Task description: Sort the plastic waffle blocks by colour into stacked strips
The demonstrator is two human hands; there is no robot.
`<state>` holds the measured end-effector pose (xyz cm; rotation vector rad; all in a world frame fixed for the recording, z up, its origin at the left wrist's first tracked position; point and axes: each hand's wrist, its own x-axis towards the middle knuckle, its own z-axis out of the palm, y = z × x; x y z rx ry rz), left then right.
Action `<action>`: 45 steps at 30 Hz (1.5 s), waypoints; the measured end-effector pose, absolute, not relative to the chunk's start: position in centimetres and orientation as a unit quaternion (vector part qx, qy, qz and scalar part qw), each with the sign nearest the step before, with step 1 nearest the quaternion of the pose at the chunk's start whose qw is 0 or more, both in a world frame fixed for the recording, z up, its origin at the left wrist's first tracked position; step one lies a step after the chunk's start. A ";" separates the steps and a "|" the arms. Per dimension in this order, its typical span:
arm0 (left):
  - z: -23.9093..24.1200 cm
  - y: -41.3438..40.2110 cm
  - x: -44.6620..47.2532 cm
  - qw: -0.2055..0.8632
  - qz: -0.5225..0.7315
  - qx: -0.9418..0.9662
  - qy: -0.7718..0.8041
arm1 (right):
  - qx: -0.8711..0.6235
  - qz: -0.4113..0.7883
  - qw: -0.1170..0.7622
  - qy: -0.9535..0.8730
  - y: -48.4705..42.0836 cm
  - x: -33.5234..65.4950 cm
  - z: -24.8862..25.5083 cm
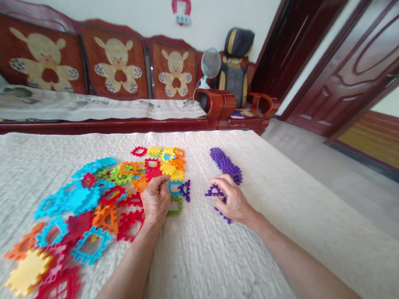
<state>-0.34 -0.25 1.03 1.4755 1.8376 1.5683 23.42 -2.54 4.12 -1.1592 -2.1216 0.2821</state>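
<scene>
My left hand point(156, 199) is closed, fingers curled in, over the right edge of a spread of coloured toothed building pieces. Whether it holds anything is hidden. Just past its fingertips are a yellow piece point(177, 174), a blue frame piece point(175, 188) and a green frame piece point(175, 207). A purple triangular piece point(186, 191) stands out beside the blue one. My right hand point(233, 200) has thumb and forefinger apart around a purple half-round piece point(214, 191); I cannot tell if it touches it. Another purple piece point(224, 214) lies partly under that hand.
Beyond my right hand, several purple pieces point(225, 161) lie in a slanting row. Red, blue, orange and yellow pieces, among them a blue star-edged one point(81, 198), cover the left of the cream-covered surface point(200, 266). Behind stand a wooden sofa point(117, 124) and a small fan point(211, 63).
</scene>
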 end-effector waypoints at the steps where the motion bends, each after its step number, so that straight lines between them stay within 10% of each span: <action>1: 0.9 -0.2 -0.4 0.155 0.547 0.517 0.640 | -0.453 0.107 0.343 -0.816 -2.6 23.6 3.8; 28: 0.4 0.1 -0.6 0.136 0.545 0.528 0.637 | -0.623 0.026 0.183 -0.760 -3.7 20.1 4.2; 45: 0.9 -0.2 -0.7 0.139 0.516 0.525 0.663 | -0.589 -0.080 0.438 -0.675 -0.7 28.4 2.3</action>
